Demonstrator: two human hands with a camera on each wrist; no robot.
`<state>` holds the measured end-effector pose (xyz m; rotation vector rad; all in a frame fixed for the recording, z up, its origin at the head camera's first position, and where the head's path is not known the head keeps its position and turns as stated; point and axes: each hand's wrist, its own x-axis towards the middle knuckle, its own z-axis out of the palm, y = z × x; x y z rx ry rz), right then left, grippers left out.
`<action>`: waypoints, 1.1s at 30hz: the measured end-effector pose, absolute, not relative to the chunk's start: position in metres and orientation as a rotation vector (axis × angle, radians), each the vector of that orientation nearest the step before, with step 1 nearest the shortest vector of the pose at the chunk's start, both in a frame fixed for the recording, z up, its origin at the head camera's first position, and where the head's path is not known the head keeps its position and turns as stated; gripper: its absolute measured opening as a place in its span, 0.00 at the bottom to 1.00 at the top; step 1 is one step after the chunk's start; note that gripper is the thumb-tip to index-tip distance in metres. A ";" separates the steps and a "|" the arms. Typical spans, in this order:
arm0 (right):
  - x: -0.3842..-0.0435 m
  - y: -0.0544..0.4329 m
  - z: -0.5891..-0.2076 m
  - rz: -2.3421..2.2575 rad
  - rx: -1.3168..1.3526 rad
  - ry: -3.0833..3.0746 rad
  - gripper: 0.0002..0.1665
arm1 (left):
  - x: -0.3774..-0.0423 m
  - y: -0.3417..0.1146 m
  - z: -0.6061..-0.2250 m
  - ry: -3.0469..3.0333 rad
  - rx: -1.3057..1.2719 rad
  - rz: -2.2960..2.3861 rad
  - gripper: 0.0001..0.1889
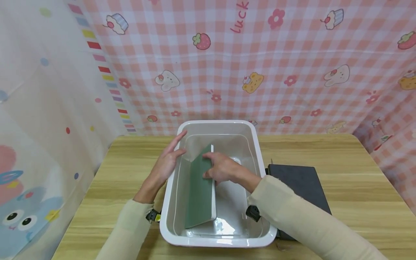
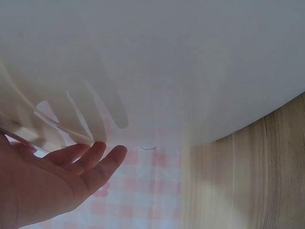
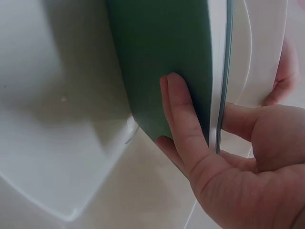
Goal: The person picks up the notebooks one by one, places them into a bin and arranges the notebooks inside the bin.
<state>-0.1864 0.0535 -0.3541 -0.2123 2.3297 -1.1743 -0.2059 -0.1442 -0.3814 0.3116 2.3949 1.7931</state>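
Observation:
A green hardcover book [image 1: 199, 191] with white page edges stands on its edge, tilted, inside a white plastic tub [image 1: 219, 242]. My right hand [image 1: 224, 168] reaches into the tub and grips the book across its thickness. In the right wrist view, the fingers of that hand [image 3: 228, 157] lie on the green cover [image 3: 162, 47], with the thumb on the opposite side. My left hand [image 1: 165, 162] rests at the tub's left rim, its index finger and thumb extended over it. Its other fingers [image 2: 107, 167] lie relaxed against the outer wall [image 2: 157, 86] in the left wrist view.
A flat black rectangular object [image 1: 302, 184] lies on the wooden table [image 1: 130, 155] right of the tub, partly under my right sleeve. Behind the table hangs a pink checked cloth [image 1: 208, 72]; a white patterned cloth [image 1: 61, 108] hangs at the left.

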 end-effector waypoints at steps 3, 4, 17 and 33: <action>-0.186 0.053 -0.355 -1.163 -0.210 2.335 0.40 | -0.206 -0.144 -0.381 2.393 0.306 1.796 0.29; -0.186 0.053 -0.354 -1.156 -0.210 2.337 0.40 | -0.205 -0.144 -0.381 2.392 0.304 1.796 0.29; -0.187 0.053 -0.353 -1.053 -0.240 2.374 0.40 | -0.206 -0.144 -0.380 2.419 0.310 1.776 0.29; -0.187 0.054 -0.353 -0.955 -0.227 2.410 0.40 | -0.206 -0.144 -0.381 2.409 0.325 1.783 0.29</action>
